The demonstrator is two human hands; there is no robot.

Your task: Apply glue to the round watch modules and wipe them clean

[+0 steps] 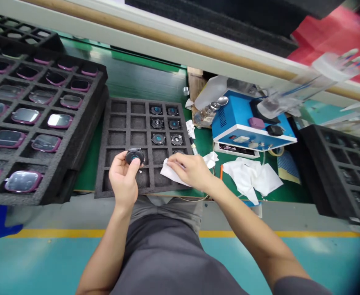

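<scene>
Between the thumb and fingers of my left hand (124, 180) is a round black watch case (135, 156), held over the left part of a dark foam tray (123, 102). My right hand (193, 170) pinches a white wipe (172, 173) above the tray's right front corner. The two hands are apart. Several similar round watch cases (158, 139) lie in the tray's two right columns, one of them partly covered by my right hand. Bare compartments show in the two left columns.
Stacked foam trays of purple-framed watch pieces (25, 116) rise at left. To the right stand a blue machine (244, 123), a glass bottle (206, 114), crumpled white wipes (253, 176) and another black tray (345, 168). A shelf edge (155, 32) crosses above the bench.
</scene>
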